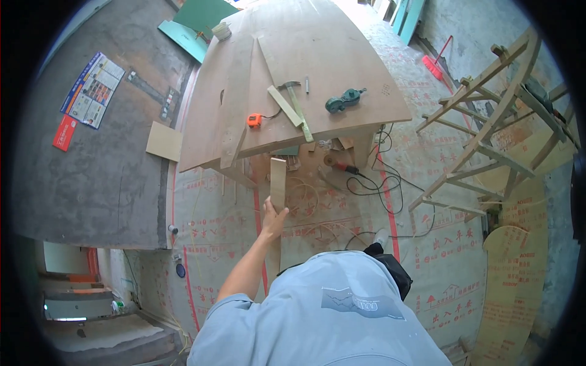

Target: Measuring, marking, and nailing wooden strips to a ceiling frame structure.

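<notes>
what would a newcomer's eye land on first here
Probably the big wooden worktable at upper centre, with a bright orange tape measure near its front edge. Just below the table, the person's left hand grips a pale wooden board. Toward the upper right, a red broom stands out on the floor.

Pale, narrow wooden board, straight-edged, gripped partway along in left hand, far end near worktable.

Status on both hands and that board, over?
Left hand gripping wooden board. Right hand out of view. Table ahead, hammer and tape measure on top.
</notes>
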The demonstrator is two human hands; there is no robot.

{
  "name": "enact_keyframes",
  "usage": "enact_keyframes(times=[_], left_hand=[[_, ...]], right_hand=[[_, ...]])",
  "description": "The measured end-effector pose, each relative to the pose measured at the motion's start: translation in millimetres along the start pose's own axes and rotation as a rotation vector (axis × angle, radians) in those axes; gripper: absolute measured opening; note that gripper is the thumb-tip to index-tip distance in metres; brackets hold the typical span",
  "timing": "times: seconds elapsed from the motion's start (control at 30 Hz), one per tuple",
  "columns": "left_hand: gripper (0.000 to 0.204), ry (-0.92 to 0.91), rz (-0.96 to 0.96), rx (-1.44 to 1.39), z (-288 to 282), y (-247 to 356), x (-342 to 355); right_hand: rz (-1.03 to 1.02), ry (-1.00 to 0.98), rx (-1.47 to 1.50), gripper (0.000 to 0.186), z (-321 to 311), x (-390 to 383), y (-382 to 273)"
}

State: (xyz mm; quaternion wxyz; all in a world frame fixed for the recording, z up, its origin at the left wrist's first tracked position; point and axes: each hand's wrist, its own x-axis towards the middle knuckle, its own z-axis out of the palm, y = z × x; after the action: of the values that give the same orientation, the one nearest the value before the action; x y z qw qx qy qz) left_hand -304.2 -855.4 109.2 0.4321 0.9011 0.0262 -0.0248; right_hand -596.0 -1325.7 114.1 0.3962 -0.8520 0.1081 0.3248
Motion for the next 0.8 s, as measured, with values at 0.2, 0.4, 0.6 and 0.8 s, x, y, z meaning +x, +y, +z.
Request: enact_keyframes(times=[0.2, 0.4, 0.6, 0.8], left_hand=[[0.070, -0.099, 0.150, -0.013, 5.8, 74.6, 19.5], [0.068, -0.177, 0.242, -0.219, 19.9, 63.5, 15.1], [0.058, -0.311, 0.113, -0.495, 34.0, 60.6, -7.2], [0.056, -0.379, 0.020, -0.496, 34.5, 63.5, -23.8]], right_hand=[[0.089, -0.047, 0.013, 0.029, -10.5, -13.3, 16.8], [0.202, -0.094, 0.011, 0.029, -15.5, -38.8, 30.8], [0.327, -0.158, 0.013, 0.029, -12.2, -71.1, 45.8], [0.447, -0.241, 0.005, 0.028, -11.4, -105.9, 63.1]])
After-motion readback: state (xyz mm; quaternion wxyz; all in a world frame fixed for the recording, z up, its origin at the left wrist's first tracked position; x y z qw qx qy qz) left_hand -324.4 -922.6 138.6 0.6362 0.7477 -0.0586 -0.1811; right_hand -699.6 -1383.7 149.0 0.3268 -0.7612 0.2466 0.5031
